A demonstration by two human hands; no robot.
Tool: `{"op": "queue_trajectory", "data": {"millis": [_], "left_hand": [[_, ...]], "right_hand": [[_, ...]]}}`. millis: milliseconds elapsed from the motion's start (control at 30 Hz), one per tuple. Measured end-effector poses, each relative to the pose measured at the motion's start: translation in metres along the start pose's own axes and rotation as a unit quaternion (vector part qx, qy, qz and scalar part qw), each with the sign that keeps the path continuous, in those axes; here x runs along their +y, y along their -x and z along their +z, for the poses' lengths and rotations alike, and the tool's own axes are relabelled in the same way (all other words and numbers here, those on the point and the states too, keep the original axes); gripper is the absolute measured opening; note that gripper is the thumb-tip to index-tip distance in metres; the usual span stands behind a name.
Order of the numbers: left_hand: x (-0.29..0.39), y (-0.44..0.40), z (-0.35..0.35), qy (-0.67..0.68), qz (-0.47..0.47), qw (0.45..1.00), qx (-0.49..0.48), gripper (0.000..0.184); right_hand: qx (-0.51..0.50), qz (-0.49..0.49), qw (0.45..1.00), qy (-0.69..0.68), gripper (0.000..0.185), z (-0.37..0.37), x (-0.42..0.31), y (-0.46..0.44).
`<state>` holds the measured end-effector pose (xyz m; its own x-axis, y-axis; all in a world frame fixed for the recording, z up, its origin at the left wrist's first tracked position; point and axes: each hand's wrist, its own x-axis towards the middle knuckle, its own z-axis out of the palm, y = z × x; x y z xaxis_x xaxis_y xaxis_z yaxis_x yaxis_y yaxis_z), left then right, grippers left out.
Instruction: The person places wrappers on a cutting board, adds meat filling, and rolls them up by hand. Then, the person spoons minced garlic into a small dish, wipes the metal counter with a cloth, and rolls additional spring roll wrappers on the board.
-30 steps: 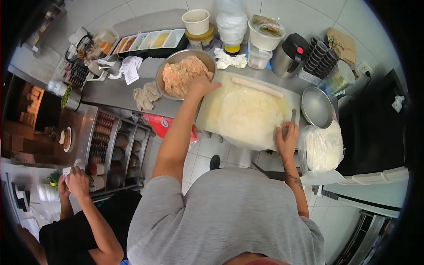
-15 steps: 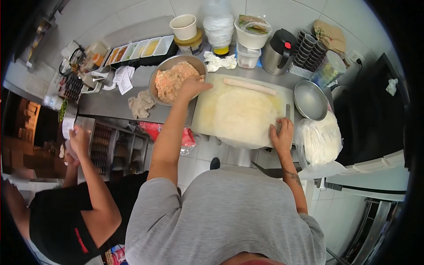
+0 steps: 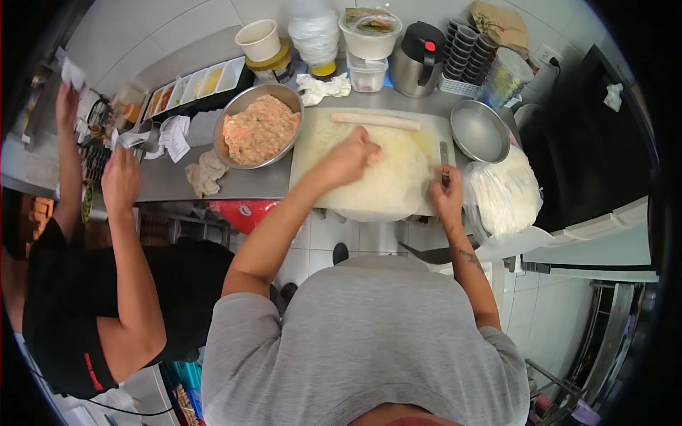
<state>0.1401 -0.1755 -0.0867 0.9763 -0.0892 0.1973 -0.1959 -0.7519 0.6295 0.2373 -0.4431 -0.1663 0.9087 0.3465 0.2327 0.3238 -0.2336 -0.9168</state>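
My left hand (image 3: 349,160) is closed, fingertips down, over a stack of thin, pale round wrapper sheets (image 3: 387,188). A small pinkish lump of minced filling shows at its fingertips, slightly blurred. The sheets lie on a cutting board (image 3: 304,170) and hang over its front edge. My right hand (image 3: 447,195) is at the right edge of the board, fingers bent, with a gap between thumb and forefinger and nothing visible in it. A long pale roll (image 3: 376,121) lies along the back of the board. Left of the board, a metal bowl (image 3: 298,106) holds orange-pink minced filling (image 3: 261,129).
A second metal bowl (image 3: 480,131) and a plastic bag of pale sheets (image 3: 506,199) are on the right. A thermos jug (image 3: 419,60) and tubs line the wall. A crumpled cloth (image 3: 206,174) lies at left, where a co-worker in black (image 3: 185,284) stands close, holding paper slips.
My left hand has moved right, from the bowl of filling to over the sheets. My right hand's fingers have bent inward. The co-worker has raised an arm toward the shelf; the view has shifted.
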Motion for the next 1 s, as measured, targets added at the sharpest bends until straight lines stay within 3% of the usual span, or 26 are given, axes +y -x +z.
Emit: {"op": "queue_trajectory", "data": {"millis": [100,200,300,433,533,633,667,700,800,900,1000], "left_hand": [[0.011,0.006,0.037,-0.043,0.026,0.999,0.008,0.029],[0.012,0.013,0.040,-0.081,0.042,0.992,0.088,0.024],[0.004,0.021,0.051,-0.078,0.051,0.990,0.110,0.023],[-0.015,0.024,0.066,-0.082,0.096,0.987,0.098,0.026],[-0.028,0.020,0.058,-0.047,0.068,0.995,0.058,0.032],[-0.017,0.021,0.038,-0.003,-0.002,0.995,0.097,0.049],[-0.016,0.021,0.032,0.011,-0.013,0.997,0.079,0.066],[-0.017,0.021,0.032,-0.004,-0.006,0.998,0.055,0.064],[-0.029,0.017,0.037,-0.039,0.007,0.999,-0.015,0.058],[-0.043,0.013,0.042,-0.072,0.013,0.995,-0.070,0.052],[-0.044,0.019,0.035,-0.091,0.016,0.995,-0.049,0.043]], "right_hand": [[0.012,-0.058,0.997,0.045,0.028,-0.002,-0.015,0.002],[-0.001,-0.224,0.964,0.145,0.027,0.008,-0.032,0.002],[-0.054,-0.253,0.956,0.140,0.027,0.034,-0.059,0.002],[-0.101,-0.273,0.943,0.162,0.023,0.067,-0.047,-0.005],[-0.114,-0.269,0.939,0.180,0.024,0.069,-0.030,-0.006],[-0.121,-0.226,0.955,0.148,0.028,0.060,-0.036,-0.006],[-0.110,-0.200,0.967,0.117,0.028,0.060,-0.048,-0.004],[-0.099,-0.175,0.976,0.085,0.029,0.061,-0.057,-0.003],[-0.087,-0.242,0.956,0.142,0.038,0.072,-0.054,-0.010],[-0.211,-0.210,0.932,0.207,0.056,0.076,-0.033,-0.016],[-0.240,-0.211,0.921,0.225,0.059,0.075,-0.027,-0.018]]}}
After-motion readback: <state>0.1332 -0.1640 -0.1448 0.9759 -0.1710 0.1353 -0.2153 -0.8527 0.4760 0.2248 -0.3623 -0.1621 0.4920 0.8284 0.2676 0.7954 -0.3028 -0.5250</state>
